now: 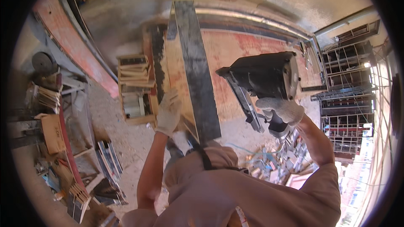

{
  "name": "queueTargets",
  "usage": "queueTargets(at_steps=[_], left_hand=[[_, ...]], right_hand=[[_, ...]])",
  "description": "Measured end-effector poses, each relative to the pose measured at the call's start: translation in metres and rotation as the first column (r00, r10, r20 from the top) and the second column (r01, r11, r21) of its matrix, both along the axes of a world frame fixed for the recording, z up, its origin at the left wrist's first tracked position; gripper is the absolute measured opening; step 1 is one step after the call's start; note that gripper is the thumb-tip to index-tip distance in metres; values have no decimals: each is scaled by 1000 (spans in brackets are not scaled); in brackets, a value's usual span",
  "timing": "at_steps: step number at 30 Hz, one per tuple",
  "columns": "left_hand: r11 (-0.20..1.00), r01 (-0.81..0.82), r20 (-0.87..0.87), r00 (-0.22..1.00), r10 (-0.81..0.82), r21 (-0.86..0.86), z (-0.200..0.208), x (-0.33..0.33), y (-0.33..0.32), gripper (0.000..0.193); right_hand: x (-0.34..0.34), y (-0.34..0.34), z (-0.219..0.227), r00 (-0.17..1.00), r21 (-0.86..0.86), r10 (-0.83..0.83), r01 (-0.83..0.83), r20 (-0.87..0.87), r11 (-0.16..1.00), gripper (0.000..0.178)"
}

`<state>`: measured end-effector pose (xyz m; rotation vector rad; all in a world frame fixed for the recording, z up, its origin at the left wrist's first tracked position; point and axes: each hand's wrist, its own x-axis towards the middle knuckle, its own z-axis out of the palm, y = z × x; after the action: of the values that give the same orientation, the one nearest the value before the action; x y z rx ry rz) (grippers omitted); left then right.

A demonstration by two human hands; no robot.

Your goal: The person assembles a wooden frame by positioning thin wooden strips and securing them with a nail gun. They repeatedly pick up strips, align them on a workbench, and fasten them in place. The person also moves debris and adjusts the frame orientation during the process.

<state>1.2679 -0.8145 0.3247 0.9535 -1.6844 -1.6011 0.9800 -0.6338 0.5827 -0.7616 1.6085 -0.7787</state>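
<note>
My right hand, in a pale knitted work glove, is wrapped round the handle of a black nail gun. The tool is raised to the right of a long dark board, apart from it. That board runs from near my waist toward the far side, across a plywood worktop stained with red. My left hand, also gloved, is at the worktop's near left, beside the dark board. Its fingers are stretched forward and hold nothing; whether they touch the worktop I cannot tell.
A wooden box with stacked wood strips adjoins the worktop's left side. Scrap pieces and a thin hose lie on the floor at right. Metal grilles stand along the right. A cardboard box and more strips are at left.
</note>
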Motion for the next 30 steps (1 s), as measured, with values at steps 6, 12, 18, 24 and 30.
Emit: queueTargets(at_steps=[6, 12, 18, 24, 30], left_hand=[[969, -203, 495, 833, 247, -141, 110, -160, -155, 32], [919, -359, 616, 690, 381, -166, 122, -221, -190, 39], [896, -421, 614, 673, 413, -142, 126, -222, -188, 41], [929, -237, 695, 616, 371, -285, 109, -225, -193, 39], [937, -202, 708, 615, 347, -284, 128, -218, -186, 49]], right_hand=[[-50, -108, 3, 982, -168, 25, -58, -188, 984, 17], [-69, -227, 21, 996, -167, -90, 87, -10, 982, 11], [-87, -304, 21, 1000, -167, 4, -6, -16, 986, 8], [-106, -349, -7, 994, -181, 74, -88, -80, 980, 7], [-109, -349, 7, 996, -132, 48, -57, -71, 990, 6]])
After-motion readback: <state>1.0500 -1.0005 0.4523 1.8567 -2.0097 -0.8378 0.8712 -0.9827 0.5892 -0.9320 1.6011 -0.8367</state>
